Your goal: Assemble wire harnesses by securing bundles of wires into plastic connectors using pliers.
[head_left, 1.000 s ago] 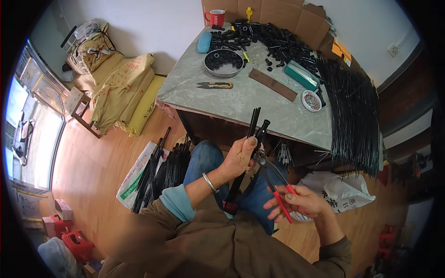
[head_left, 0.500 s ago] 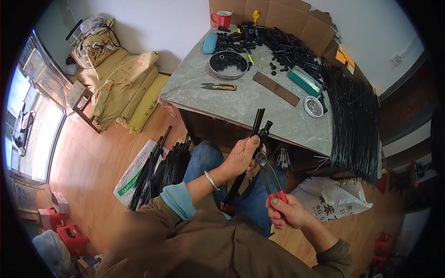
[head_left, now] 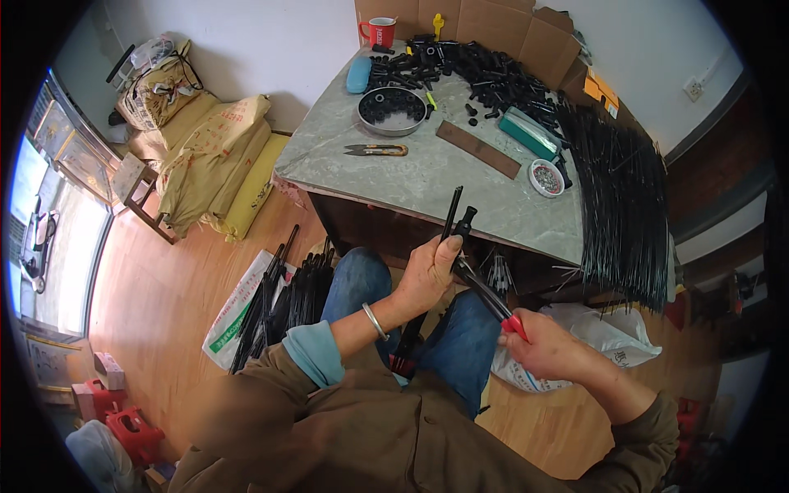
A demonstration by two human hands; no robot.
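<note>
My left hand [head_left: 427, 273], a silver bangle at its wrist, is closed around a long black rod [head_left: 453, 212] and a short black tubular piece [head_left: 466, 218] with a flanged end. Both stick up above the thumb, slanting slightly right. In my right hand [head_left: 544, 349] are pliers [head_left: 486, 294] with red grips. Their handles lie close together and the head sits right against the tubular piece, just beneath my left thumb. My left fingers hide the exact spot where the jaws touch. Below, black rods run down between my knees.
A grey table [head_left: 329, 177] stands ahead, bearing a metal bowl [head_left: 393, 127], thread snips [head_left: 376, 150], a brown bar [head_left: 477, 149], a small white dish [head_left: 546, 177] and heaped black parts. Long black rods [head_left: 616, 205] overhang its right side. More rods [head_left: 308, 283] lie left of my knees.
The plier handles have come together from a spread position. My right hand has moved right and slightly up, turning the pliers, while my left hand keeps its hold.
</note>
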